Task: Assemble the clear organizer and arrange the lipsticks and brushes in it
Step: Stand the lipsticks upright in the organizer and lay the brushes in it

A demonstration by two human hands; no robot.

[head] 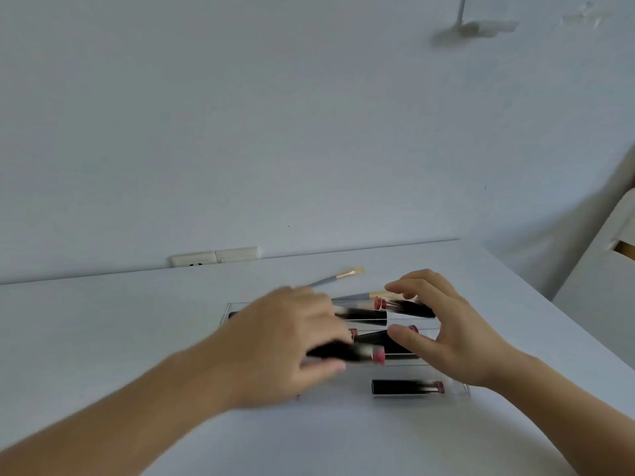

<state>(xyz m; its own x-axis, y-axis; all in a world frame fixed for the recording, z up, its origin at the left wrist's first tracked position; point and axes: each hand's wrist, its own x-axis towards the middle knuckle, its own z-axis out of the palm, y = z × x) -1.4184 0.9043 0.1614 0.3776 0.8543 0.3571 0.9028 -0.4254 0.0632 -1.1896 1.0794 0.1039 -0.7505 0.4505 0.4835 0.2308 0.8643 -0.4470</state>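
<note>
Head view, frame centre: my left hand (292, 341) pinches a black pink-ended lipstick tube (347, 352); my right hand (443, 334) hovers spread, empty, over the clear acrylic organizer (460, 393). A careless nudge could roll the loose tubes.

Left hand (285, 341) motion-blurred, hides organizer (460, 393) left part, lipsticks (407, 387) smeared, grip unclear, forearms cut off
</note>
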